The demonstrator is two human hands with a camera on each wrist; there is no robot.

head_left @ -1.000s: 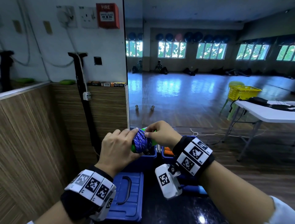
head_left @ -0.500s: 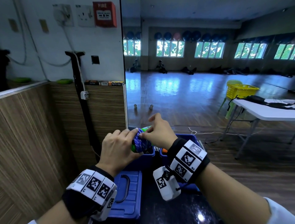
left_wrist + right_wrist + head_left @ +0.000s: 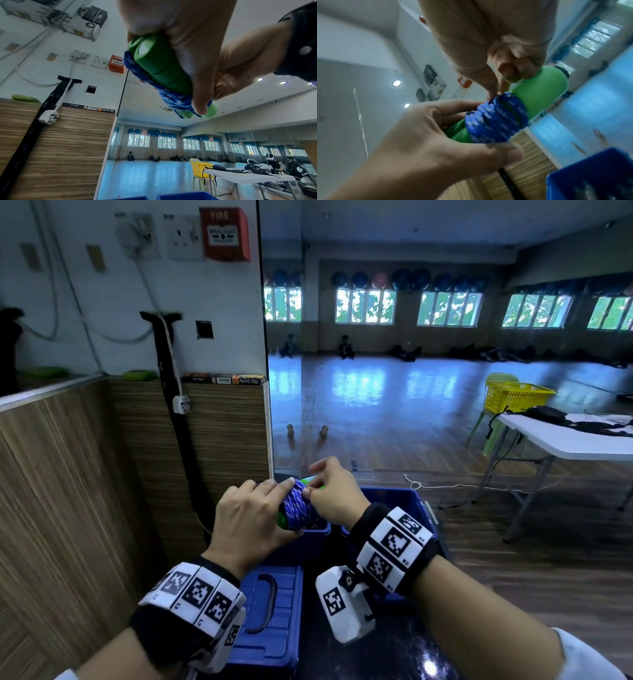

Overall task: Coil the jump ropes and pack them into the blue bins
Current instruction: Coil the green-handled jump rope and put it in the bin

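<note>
Above the blue bins (image 3: 394, 498), the left hand (image 3: 250, 518) grips the coiled jump rope (image 3: 296, 505) while the right hand (image 3: 334, 496) pinches its last wrap; a slip there would likely let the coil unwind.

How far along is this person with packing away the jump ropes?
Done: the blue rope is wound tightly round its green handles. In hand: the left hand grips the bundle while the right hand pinches the wrap's edge, seemingly securing the end. Left: dropping it into the blue bin below; what the bins already hold is unclear.
</note>
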